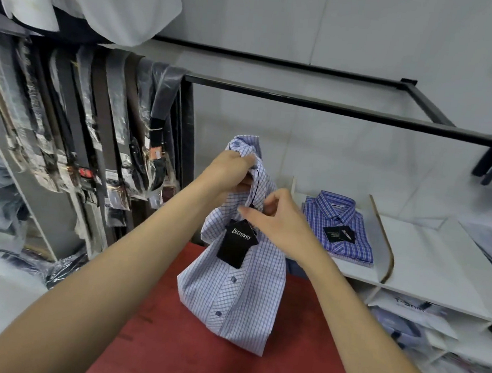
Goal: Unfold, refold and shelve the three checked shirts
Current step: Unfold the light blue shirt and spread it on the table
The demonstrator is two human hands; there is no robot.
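Head view: folded blue shirt [340,225] on white shelf [430,258]

Black hang tag [238,242] on the light checked shirt [237,299]: "BLENTINO" in white script. Tag [340,234] on the folded blue checked shirt [343,222]: print too small to read.

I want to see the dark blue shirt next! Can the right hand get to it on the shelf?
Probably yes. The dark blue checked shirt lies folded on the open white shelf, just beside the right hand, with nothing between them. But that hand is busy pinching the pale checked shirt and would have to let go.
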